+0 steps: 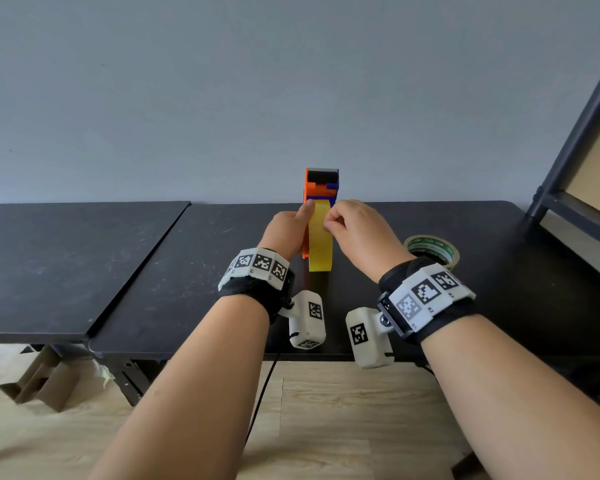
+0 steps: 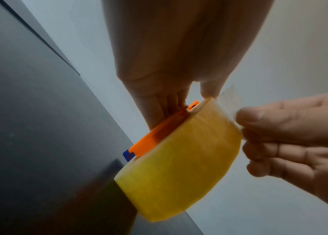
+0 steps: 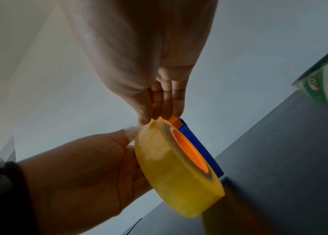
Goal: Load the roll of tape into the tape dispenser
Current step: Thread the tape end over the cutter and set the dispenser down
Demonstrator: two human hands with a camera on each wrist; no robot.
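step: threading | left hand (image 1: 286,230) grips tape dispenser (image 1: 321,188); right hand (image 1: 355,226) pinches tape roll's (image 1: 321,247) free end | next: likely feed it far, toward the cutter

Left hand (image 1: 286,230): fingers curled around the dispenser side, thumb pressing on top of the roll.
Right hand (image 1: 359,230): thumb and forefinger pinching the loose tape end.

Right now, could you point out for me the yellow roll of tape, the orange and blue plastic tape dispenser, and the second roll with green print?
yellow roll of tape (image 1: 320,242), head view, outer band.
orange and blue plastic tape dispenser (image 1: 322,183), head view, top end.
second roll with green print (image 1: 430,244), head view, upper rim.
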